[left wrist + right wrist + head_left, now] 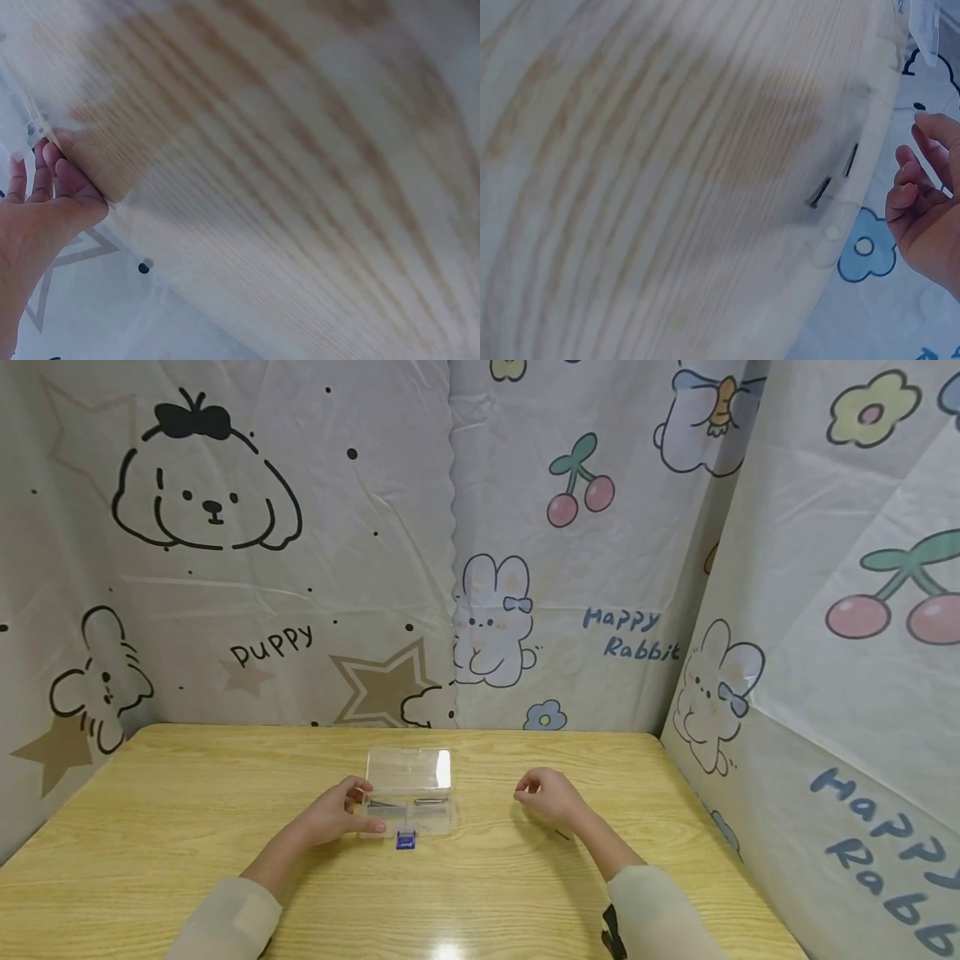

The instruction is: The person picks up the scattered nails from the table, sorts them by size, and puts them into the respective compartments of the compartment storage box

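A clear plastic box (429,818) stands on the table with its lid (405,768) raised at the back and a blue latch (406,840) at the front. My left hand (337,812) holds the box's left side, thumb at the front and fingers farther back. Thin metal pieces (431,801) lie in the box's left and right compartments. To the right of the box, my right hand (551,795) hovers over the table, fingers loosely bent, nothing visible in them. Near it, in the right wrist view, lie two small dark nails or screws (821,192); their exact kind is unclear.
The wooden table (480,893) reaches back to a printed cloth (390,593) hanging behind it. Another cloth wall (810,693) runs along the right side.
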Action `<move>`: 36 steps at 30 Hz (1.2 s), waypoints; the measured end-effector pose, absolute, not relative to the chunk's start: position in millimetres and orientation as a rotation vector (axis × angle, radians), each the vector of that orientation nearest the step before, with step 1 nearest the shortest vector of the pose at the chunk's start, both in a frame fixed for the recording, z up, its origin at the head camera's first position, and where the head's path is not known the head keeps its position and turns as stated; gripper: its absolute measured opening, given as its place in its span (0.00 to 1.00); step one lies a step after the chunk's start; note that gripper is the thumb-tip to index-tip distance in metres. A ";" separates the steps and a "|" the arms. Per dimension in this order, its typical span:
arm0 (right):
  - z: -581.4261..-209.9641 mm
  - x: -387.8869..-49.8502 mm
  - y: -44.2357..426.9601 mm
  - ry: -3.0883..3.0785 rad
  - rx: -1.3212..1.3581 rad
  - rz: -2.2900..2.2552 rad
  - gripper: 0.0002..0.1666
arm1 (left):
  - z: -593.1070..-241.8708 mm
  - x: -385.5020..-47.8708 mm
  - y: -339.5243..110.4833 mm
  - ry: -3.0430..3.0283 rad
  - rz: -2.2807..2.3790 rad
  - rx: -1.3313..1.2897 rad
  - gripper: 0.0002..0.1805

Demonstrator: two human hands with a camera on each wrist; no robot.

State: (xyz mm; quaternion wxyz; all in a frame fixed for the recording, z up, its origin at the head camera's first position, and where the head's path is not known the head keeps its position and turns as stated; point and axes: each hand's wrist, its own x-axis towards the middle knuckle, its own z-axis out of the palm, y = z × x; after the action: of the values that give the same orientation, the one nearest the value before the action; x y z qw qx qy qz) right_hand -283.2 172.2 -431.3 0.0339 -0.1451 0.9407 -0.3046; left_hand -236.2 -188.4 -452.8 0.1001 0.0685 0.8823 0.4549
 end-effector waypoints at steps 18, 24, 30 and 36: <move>-457.0 -284.2 212.2 2.938 -0.276 -0.993 0.04 | -453.7 -235.9 -188.5 2.609 1.355 0.217 0.40; -461.0 -285.1 212.2 2.943 -0.263 -0.962 0.04 | -452.9 -235.1 -188.3 2.611 1.357 0.214 0.40; -461.3 -284.1 209.7 2.955 -0.277 -0.934 0.04 | -451.9 -234.5 -187.7 2.613 1.355 0.210 0.41; -460.1 -283.5 208.1 2.951 -0.310 -0.922 0.04 | -451.4 -234.2 -187.4 2.609 1.358 0.197 0.41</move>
State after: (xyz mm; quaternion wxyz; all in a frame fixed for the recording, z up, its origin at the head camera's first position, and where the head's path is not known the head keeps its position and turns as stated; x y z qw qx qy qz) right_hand -283.5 208.1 -460.1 0.0173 -0.0997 0.9496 -0.2967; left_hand -234.2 -187.4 -451.4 0.0966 0.0666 0.8809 0.4586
